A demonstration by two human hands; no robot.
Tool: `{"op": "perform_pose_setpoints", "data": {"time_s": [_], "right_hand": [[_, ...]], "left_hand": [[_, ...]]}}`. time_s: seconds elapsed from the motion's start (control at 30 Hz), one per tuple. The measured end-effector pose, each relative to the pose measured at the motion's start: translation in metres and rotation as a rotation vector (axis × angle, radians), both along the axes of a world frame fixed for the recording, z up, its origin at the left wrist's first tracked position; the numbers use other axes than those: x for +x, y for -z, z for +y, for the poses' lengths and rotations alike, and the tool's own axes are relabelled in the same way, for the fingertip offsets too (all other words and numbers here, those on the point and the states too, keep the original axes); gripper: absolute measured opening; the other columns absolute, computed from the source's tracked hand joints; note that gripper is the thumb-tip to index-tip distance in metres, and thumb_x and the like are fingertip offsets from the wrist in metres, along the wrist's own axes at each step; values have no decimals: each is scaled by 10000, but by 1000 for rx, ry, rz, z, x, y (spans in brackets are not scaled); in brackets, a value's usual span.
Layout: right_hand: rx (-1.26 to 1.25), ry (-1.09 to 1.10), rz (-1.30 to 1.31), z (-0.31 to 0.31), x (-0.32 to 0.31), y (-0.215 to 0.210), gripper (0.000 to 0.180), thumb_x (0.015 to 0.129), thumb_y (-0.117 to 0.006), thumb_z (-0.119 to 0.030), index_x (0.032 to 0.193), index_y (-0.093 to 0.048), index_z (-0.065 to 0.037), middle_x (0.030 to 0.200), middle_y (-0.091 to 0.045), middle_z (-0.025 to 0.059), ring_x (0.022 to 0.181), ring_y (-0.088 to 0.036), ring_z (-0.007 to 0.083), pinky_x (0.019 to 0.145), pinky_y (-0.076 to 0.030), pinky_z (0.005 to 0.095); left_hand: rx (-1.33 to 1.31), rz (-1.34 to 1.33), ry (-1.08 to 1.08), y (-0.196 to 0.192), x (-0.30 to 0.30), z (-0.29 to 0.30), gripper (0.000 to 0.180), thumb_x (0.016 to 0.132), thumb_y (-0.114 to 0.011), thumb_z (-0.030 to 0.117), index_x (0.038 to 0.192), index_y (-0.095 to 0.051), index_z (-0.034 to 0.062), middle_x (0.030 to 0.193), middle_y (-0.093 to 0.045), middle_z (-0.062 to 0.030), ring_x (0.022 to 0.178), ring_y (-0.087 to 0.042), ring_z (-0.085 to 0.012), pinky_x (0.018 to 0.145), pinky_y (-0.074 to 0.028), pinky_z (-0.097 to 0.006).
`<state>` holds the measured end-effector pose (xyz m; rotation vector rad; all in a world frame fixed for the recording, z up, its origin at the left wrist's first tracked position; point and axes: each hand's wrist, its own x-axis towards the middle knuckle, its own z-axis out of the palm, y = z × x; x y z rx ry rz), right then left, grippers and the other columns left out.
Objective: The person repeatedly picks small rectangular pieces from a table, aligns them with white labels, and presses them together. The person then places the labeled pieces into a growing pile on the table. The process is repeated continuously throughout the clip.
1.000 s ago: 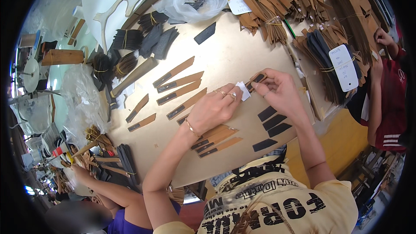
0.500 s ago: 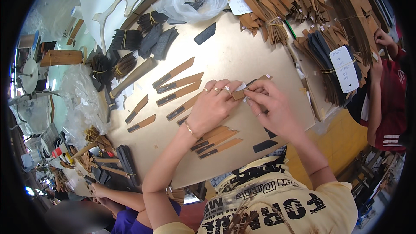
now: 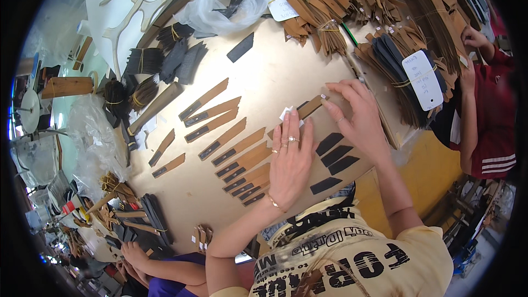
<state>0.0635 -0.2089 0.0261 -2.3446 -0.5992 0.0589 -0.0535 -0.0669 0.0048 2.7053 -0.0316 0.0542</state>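
My left hand (image 3: 291, 148) lies flat with its fingers stretched over a brown leather-like strip (image 3: 312, 106) on the table. A small white slip (image 3: 285, 113) shows by its fingertips. My right hand (image 3: 356, 115) is open at the strip's far end, its thumb and fingers apart around that end; whether it touches the strip I cannot tell. Left of my hands lie several brown strips (image 3: 228, 136) with dark pieces at their lower ends, laid in slanted rows. Several loose black slanted pieces (image 3: 339, 156) lie between my two forearms.
Bundles of brown strips (image 3: 324, 0) and a banded dark bundle (image 3: 393, 58) with a white tag (image 3: 422, 81) fill the far right. A clear plastic bag (image 3: 225, 5) holds black pieces. Black bundles (image 3: 144, 61) stand far left. Other people work at both sides.
My left hand has flattened onto the strip, which both hands held raised before. My right hand has let go of its pinch and spread its fingers. The whole view has shifted slightly.
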Motion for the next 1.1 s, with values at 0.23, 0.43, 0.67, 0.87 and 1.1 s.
{"op": "perform_pose_setpoints", "data": {"time_s": [0.23,0.43,0.67,0.87,1.1], "right_hand": [[-41,-22,7,6,6,4,186,841,-737,-157,929,-648,-20,979,-575,111,952,-586,311,844,-454,391],[-10,-6,80,6,10,4,175,828,-744,-134,887,-641,-4,945,-582,107,921,-588,308,821,-454,398],[-129,-35,68,13,7,-8,121,854,-717,-180,894,-662,-80,976,-588,56,976,-579,249,870,-388,397],[-32,-275,-2,13,-12,-30,112,843,-721,-170,874,-661,-80,973,-607,58,970,-585,244,873,-383,393],[87,-34,200,8,19,-4,150,842,-726,-137,844,-661,-2,848,-622,108,785,-615,295,741,-457,388]], "left_hand": [[3,35,-107,5,8,-18,579,915,-658,265,1421,-470,54,1520,-318,-283,1402,-359,-409,1154,-285,-518],[89,-10,-81,13,7,-18,570,921,-649,294,1411,-483,53,1517,-321,-299,1408,-349,-420,1159,-274,-533],[76,6,-79,13,8,-20,555,923,-644,267,1396,-483,23,1511,-310,-329,1414,-335,-440,1160,-259,-562],[276,126,-7,8,6,-21,516,946,-613,252,1388,-483,20,1505,-317,-336,1413,-327,-457,1160,-258,-563],[77,31,-94,10,9,-22,525,964,-595,282,1415,-465,46,1506,-314,-336,1411,-331,-453,1158,-264,-557]]}}
